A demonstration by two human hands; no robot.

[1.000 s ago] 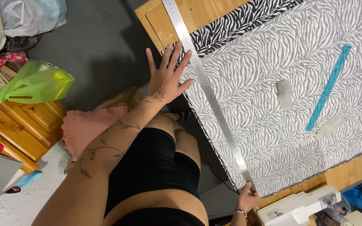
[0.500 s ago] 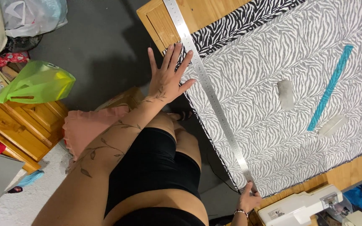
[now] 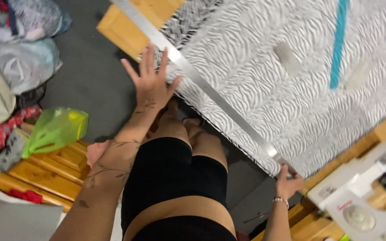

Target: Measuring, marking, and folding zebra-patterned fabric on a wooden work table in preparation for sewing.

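Observation:
A zebra-patterned fabric (image 3: 269, 85) is spread over a wooden table (image 3: 126, 31). Along its near edge lies a long metal ruler (image 3: 211, 91), running diagonally. My left hand (image 3: 150, 85) lies flat with fingers spread, pressing on the ruler's upper part and the fabric edge. At the ruler's lower end my right hand (image 3: 287, 183), with a bracelet on the wrist, grips it at the fabric's corner. A teal strip (image 3: 338, 42) and two pale small blocks (image 3: 287, 58) (image 3: 358, 73) rest on the fabric further in. My legs in black shorts are below the table edge.
A white sewing machine (image 3: 358, 196) stands at the lower right on the wood. On the dark floor to the left are a green plastic bag (image 3: 54, 129), wooden slats (image 3: 45, 172) and several stuffed bags (image 3: 23, 62).
The view has tilted and closed in, so the table sits higher and more to the right. Both hands stay at the same places on the ruler.

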